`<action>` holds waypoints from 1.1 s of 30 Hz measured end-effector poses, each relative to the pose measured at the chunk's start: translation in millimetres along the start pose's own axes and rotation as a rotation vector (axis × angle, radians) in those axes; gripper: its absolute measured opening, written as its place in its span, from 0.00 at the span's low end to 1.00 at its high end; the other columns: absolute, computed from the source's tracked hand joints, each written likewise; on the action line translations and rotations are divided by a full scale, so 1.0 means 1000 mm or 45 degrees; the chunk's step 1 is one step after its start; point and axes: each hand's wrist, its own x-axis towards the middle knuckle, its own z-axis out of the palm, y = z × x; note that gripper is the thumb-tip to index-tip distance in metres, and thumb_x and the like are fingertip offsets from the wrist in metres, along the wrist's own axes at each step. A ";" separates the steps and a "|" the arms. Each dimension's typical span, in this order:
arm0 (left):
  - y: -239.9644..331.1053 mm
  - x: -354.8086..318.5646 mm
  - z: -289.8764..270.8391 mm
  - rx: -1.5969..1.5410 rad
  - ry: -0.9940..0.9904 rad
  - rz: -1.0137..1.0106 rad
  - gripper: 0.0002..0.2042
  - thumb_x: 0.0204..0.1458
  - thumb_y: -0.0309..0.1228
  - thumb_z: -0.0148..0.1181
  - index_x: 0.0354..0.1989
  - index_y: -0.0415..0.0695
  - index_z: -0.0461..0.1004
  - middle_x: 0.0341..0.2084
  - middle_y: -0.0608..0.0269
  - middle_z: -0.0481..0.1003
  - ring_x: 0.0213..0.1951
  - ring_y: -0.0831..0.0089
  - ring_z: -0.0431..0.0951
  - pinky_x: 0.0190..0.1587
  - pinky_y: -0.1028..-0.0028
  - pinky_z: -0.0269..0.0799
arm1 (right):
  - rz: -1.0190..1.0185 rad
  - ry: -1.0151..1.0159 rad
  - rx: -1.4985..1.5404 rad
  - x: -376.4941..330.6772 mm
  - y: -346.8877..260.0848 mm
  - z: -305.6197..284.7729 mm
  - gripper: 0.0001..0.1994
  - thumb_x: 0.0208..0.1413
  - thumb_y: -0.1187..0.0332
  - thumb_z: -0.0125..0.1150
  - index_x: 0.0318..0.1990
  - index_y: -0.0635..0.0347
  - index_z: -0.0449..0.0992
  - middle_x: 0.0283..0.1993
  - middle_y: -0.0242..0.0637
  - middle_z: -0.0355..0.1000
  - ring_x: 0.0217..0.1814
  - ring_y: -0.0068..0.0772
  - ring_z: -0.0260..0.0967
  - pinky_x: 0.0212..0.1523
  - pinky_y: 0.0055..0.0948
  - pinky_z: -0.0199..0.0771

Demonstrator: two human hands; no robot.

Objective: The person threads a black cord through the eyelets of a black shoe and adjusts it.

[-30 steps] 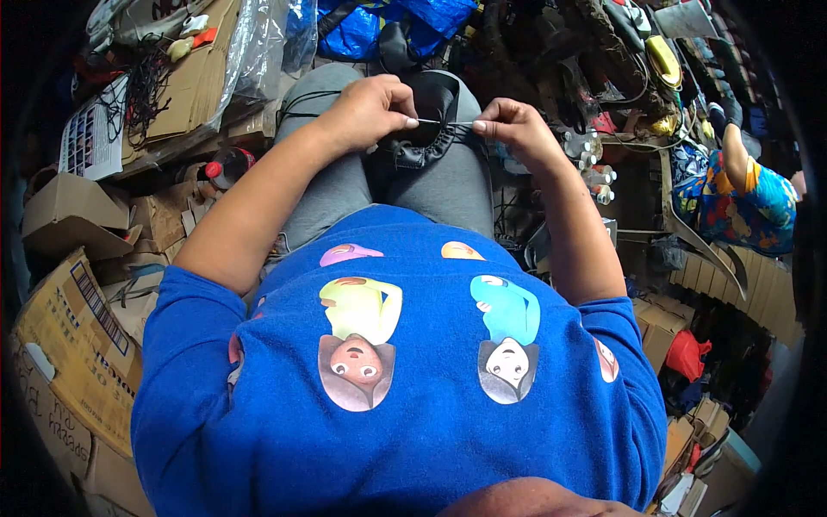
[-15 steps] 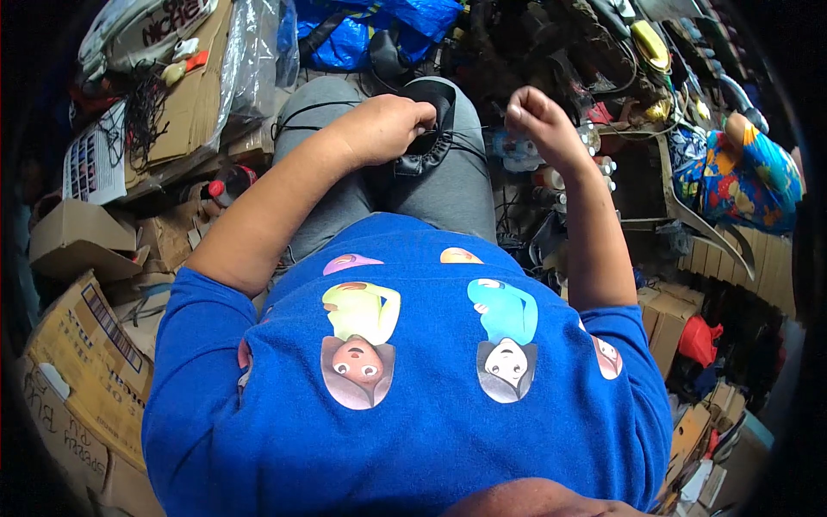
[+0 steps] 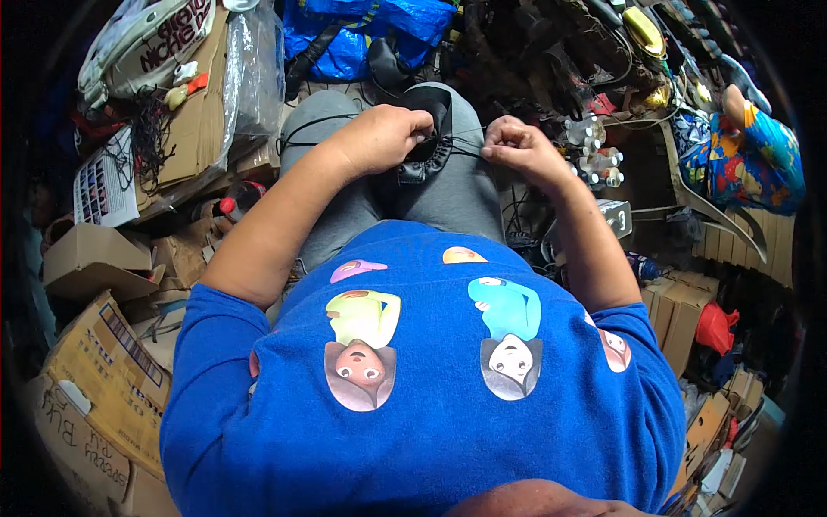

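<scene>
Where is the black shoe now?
In the head view, the black shoe lies on the person's lap, top centre, under the left hand, with the right hand just to its right.

Both bare forearms reach forward from short blue sleeves over the lap, elbows spread wide. The left hand (image 3: pixel 383 138) is curled into a loose fist, knuckles up, fingers tucked under. The right hand (image 3: pixel 517 148) sits near it, level, with thumb and fingers pinched closed, wrist bent slightly inward.

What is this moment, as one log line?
left hand: grips black leather piece | right hand: pinches thread | on lap
</scene>
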 end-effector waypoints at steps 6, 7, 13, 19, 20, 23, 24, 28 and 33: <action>0.001 0.003 0.003 0.045 0.004 0.032 0.07 0.49 0.27 0.51 0.36 0.43 0.73 0.30 0.49 0.76 0.36 0.51 0.76 0.39 0.58 0.71 | -0.101 0.294 -0.612 0.027 -0.022 -0.034 0.09 0.51 0.66 0.63 0.30 0.63 0.74 0.38 0.30 0.63 0.38 0.23 0.65 0.37 0.24 0.67; 0.003 0.004 0.003 0.053 -0.001 0.047 0.07 0.49 0.27 0.51 0.36 0.43 0.73 0.30 0.49 0.76 0.36 0.51 0.76 0.39 0.58 0.71 | -0.103 0.312 -0.613 0.029 -0.016 -0.037 0.09 0.51 0.66 0.63 0.30 0.63 0.74 0.38 0.30 0.63 0.38 0.23 0.65 0.37 0.24 0.67; 0.001 0.001 -0.003 0.132 -0.057 0.022 0.07 0.53 0.28 0.51 0.38 0.41 0.71 0.31 0.47 0.75 0.38 0.48 0.74 0.39 0.59 0.69 | -0.563 0.083 -1.288 0.026 -0.054 -0.013 0.06 0.49 0.66 0.57 0.34 0.54 0.77 0.34 0.36 0.72 0.41 0.42 0.70 0.45 0.38 0.67; -0.005 -0.003 -0.003 0.234 -0.028 0.108 0.07 0.49 0.26 0.51 0.37 0.43 0.70 0.30 0.49 0.75 0.36 0.49 0.75 0.38 0.57 0.69 | -0.564 -0.183 -1.724 0.034 -0.064 0.024 0.01 0.49 0.69 0.55 0.30 0.51 0.71 0.27 0.31 0.70 0.38 0.35 0.70 0.46 0.35 0.62; -0.006 -0.004 -0.004 0.298 -0.001 0.179 0.07 0.47 0.26 0.51 0.36 0.44 0.70 0.29 0.51 0.75 0.35 0.50 0.75 0.37 0.56 0.70 | -0.521 -0.235 -1.725 0.036 -0.062 0.026 0.02 0.49 0.69 0.55 0.30 0.51 0.71 0.26 0.31 0.70 0.38 0.34 0.71 0.46 0.35 0.62; -0.012 -0.014 -0.005 0.279 0.065 0.245 0.08 0.45 0.25 0.51 0.35 0.44 0.69 0.29 0.52 0.75 0.36 0.51 0.75 0.38 0.56 0.70 | -0.638 -0.166 -1.679 0.036 -0.051 0.023 0.02 0.47 0.70 0.55 0.30 0.52 0.69 0.25 0.32 0.70 0.37 0.35 0.70 0.45 0.35 0.62; -0.011 -0.017 -0.007 0.282 0.067 0.241 0.08 0.45 0.25 0.51 0.35 0.44 0.69 0.29 0.52 0.75 0.36 0.51 0.75 0.38 0.56 0.70 | -0.666 -0.149 -1.645 0.036 -0.048 0.022 0.03 0.47 0.70 0.54 0.30 0.52 0.69 0.25 0.32 0.70 0.37 0.35 0.70 0.45 0.36 0.62; -0.011 -0.040 -0.022 0.457 0.110 0.262 0.07 0.44 0.22 0.50 0.33 0.42 0.69 0.27 0.51 0.73 0.36 0.51 0.74 0.38 0.57 0.69 | -0.717 -0.133 -1.587 0.028 -0.031 0.006 0.04 0.46 0.71 0.55 0.29 0.52 0.68 0.25 0.33 0.69 0.36 0.37 0.70 0.46 0.36 0.63; -0.055 -0.129 -0.073 0.152 0.230 -0.390 0.08 0.49 0.21 0.55 0.38 0.38 0.71 0.31 0.56 0.74 0.34 0.67 0.74 0.39 0.72 0.68 | -0.012 0.278 -0.889 -0.021 0.014 -0.073 0.02 0.49 0.73 0.59 0.29 0.55 0.72 0.24 0.28 0.68 0.31 0.27 0.66 0.38 0.28 0.64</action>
